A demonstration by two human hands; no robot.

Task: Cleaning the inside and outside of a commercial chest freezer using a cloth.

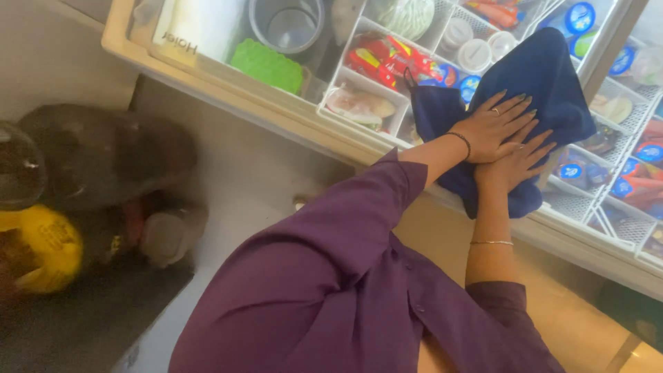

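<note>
Both hands lie flat — left hand [496, 128] over right hand [516, 162] — pressing the blue cloth [545, 76].

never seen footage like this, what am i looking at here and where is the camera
There is one picture, taken by a camera worn on a person's head, looking down at their own two arms in purple sleeves. No machine is involved, only bare hands. The left hand lies on top of the right hand, and both press flat on a dark blue cloth. The cloth is spread on the clear glass lid of a chest freezer. Through the glass you see white wire baskets holding packaged food, a green tray and a grey round container. On the floor to the left sit dark bags and a yellow bag.
</note>
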